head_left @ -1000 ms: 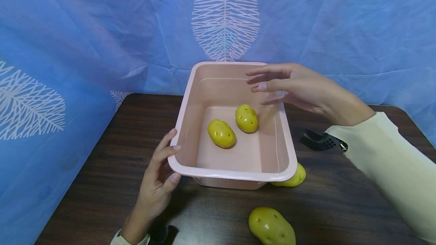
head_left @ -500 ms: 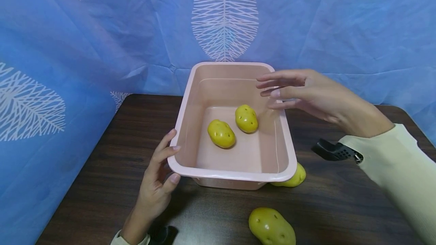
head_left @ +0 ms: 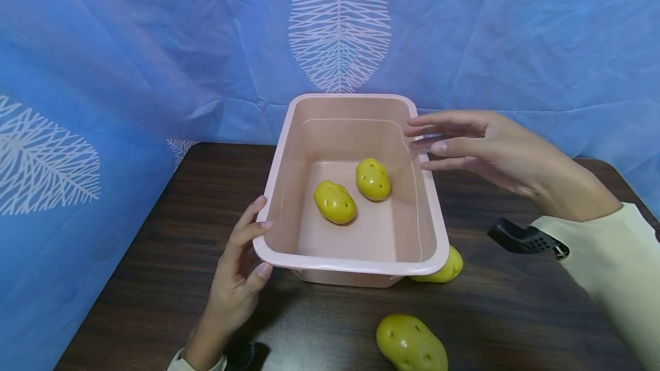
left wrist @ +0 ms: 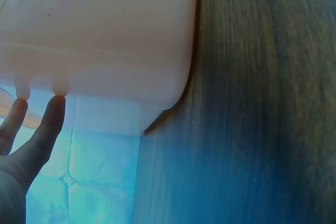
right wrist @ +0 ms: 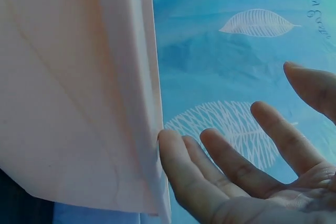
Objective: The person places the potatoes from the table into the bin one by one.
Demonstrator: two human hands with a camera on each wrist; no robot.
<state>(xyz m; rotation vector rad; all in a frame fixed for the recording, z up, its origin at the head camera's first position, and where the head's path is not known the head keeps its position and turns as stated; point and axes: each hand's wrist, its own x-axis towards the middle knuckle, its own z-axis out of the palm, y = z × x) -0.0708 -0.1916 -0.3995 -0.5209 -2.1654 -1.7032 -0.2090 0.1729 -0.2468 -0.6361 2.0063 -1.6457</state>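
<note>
In the head view a pink plastic bin (head_left: 356,265) holds two yellow potatoes, one potato (head_left: 335,202) left of the other potato (head_left: 373,180). My left hand (head_left: 234,273) rests at the bin's near left corner, fingertips on the rim and thumb beside the front. The left wrist view has two of its fingers (left wrist: 50,116) against the bin's outer wall. Holding nothing, my right hand (head_left: 490,153) hovers at the far right rim, fingers loosely extended. The right wrist view puts one fingertip (right wrist: 170,137) right at the rim.
One potato (head_left: 451,268) lies by the bin's near right corner, partly hidden under its rim. Another potato (head_left: 411,343) lies nearer on the dark wooden table (head_left: 319,325). A blue cloth with white leaf prints (head_left: 206,33) hangs behind.
My right hand has moved right and slightly down, from over the inside of the bin to its right rim. The left hand, bin and potatoes have stayed in place.
</note>
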